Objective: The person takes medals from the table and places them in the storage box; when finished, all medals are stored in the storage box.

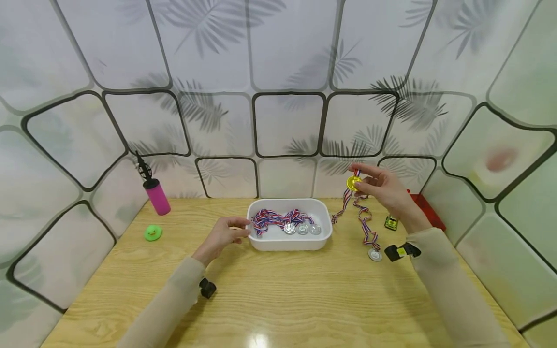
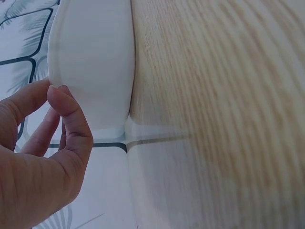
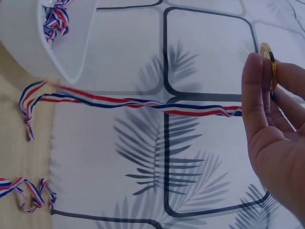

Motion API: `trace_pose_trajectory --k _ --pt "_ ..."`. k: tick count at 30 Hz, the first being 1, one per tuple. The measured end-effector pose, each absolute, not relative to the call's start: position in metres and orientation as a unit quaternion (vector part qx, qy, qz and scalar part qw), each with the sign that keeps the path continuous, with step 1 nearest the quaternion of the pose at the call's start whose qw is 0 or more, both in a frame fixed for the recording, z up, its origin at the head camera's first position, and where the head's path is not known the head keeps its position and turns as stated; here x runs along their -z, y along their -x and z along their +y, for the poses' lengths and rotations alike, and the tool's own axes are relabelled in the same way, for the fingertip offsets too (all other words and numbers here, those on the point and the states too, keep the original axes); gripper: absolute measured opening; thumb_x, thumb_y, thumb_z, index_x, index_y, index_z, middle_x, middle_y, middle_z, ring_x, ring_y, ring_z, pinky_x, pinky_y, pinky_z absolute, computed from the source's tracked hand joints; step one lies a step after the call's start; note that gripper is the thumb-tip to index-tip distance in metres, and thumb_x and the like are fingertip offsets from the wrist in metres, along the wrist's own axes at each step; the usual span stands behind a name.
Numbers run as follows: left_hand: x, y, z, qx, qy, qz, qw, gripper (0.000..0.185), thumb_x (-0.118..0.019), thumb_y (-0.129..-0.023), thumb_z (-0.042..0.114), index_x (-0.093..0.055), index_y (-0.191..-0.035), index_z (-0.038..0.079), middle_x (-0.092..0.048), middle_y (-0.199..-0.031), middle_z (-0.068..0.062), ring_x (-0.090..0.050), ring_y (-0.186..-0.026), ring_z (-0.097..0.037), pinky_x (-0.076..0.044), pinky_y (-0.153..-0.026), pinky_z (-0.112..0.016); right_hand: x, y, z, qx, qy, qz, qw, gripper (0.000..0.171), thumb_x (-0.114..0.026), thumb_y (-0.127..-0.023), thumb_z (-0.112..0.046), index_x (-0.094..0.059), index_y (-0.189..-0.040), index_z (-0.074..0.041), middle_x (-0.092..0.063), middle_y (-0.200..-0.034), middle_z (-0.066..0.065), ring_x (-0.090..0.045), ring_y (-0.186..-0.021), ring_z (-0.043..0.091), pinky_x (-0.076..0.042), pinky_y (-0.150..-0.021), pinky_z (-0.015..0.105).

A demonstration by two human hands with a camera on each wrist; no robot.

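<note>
A white tub point(image 1: 323, 212) stands mid-table with several silver medals point(image 1: 302, 228) on red, white and blue ribbons inside. My left hand point(image 1: 241, 229) is at the tub's left end, with thumb and curled fingers pinching the rim; the left wrist view shows the fingertips point(image 2: 56, 93) meeting at the tub's wall point(image 2: 95, 62). My right hand point(image 1: 359, 182) is raised to the right of the tub and pinches a gold medal point(image 1: 353, 182), seen edge-on point(image 3: 269, 64) in the right wrist view. Its ribbon point(image 3: 119, 101) hangs toward the table. Another silver medal point(image 1: 375, 254) lies on the table below.
A pink pump point(image 1: 157, 195) leans at the back left, with a green toy point(image 1: 153, 233) in front of it. A red box point(image 1: 425, 209) and a small yellow toy car point(image 1: 391, 223) sit at the right. Patterned walls enclose the wooden table point(image 1: 278, 299).
</note>
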State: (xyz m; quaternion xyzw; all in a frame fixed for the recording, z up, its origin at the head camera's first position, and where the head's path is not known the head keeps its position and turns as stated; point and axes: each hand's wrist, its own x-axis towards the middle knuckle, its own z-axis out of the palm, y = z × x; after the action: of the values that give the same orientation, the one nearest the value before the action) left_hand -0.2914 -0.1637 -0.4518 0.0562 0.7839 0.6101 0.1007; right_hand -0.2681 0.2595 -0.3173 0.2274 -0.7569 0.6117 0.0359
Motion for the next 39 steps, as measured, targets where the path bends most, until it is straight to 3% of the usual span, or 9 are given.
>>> trace_pose_trajectory --k 9,17,23,29,39 --pt "0.450 0.290 -0.164 -0.613 -0.067 0.780 0.106 0.040 -0.071 -0.088 0.006 -0.061 -0.124 -0.008 -0.064 -0.119 -0.023 -0.062 -0.079 -0.010 -0.056 -0.070 -0.031 0.294 0.275 0.253 -0.607 -0.230 -0.758 0.057 0.048 -0.060 -0.095 -0.002 -0.048 -0.142 -0.001 -0.061 -0.127 -0.008 -0.067 -0.087 0.006 -0.058 -0.076 0.021" --pt "0.451 0.292 -0.164 -0.617 -0.058 0.778 0.105 0.037 -0.071 -0.087 0.003 -0.063 -0.121 -0.007 -0.066 -0.108 -0.014 -0.062 -0.078 -0.011 -0.055 -0.067 -0.027 0.268 0.275 0.244 -0.640 -0.256 -0.720 0.083 0.048 -0.061 -0.093 0.004 -0.053 -0.140 -0.005 -0.064 -0.125 -0.007 -0.066 -0.084 0.009 -0.058 -0.074 0.022" --pt "0.453 0.293 -0.163 -0.630 -0.056 0.768 0.098 0.038 -0.070 -0.085 0.000 -0.062 -0.121 -0.010 -0.063 -0.115 -0.026 -0.062 -0.076 -0.009 -0.055 -0.065 -0.025 0.247 0.274 0.231 -0.652 -0.271 -0.702 0.090 0.049 -0.061 -0.092 0.006 -0.053 -0.139 -0.002 -0.063 -0.128 -0.001 -0.066 -0.084 0.010 -0.058 -0.074 0.022" --pt "0.452 0.292 -0.163 -0.632 -0.056 0.767 0.097 0.038 -0.071 -0.084 -0.001 -0.063 -0.121 -0.009 -0.065 -0.114 -0.024 -0.063 -0.077 -0.010 -0.057 -0.067 -0.028 0.233 0.275 0.214 -0.647 -0.285 -0.700 0.099 0.047 -0.062 -0.091 0.006 -0.056 -0.137 -0.004 -0.061 -0.133 0.008 -0.066 -0.085 0.011 -0.059 -0.074 0.025" --pt "0.452 0.291 -0.162 -0.635 -0.053 0.764 0.101 0.038 -0.070 -0.085 -0.001 -0.062 -0.121 -0.010 -0.065 -0.113 -0.023 -0.063 -0.076 -0.010 -0.056 -0.065 -0.025 0.244 0.288 0.194 -0.643 -0.296 -0.703 0.064 0.048 -0.060 -0.092 0.007 -0.050 -0.139 0.004 -0.062 -0.125 -0.003 -0.067 -0.089 0.009 -0.058 -0.071 0.023"
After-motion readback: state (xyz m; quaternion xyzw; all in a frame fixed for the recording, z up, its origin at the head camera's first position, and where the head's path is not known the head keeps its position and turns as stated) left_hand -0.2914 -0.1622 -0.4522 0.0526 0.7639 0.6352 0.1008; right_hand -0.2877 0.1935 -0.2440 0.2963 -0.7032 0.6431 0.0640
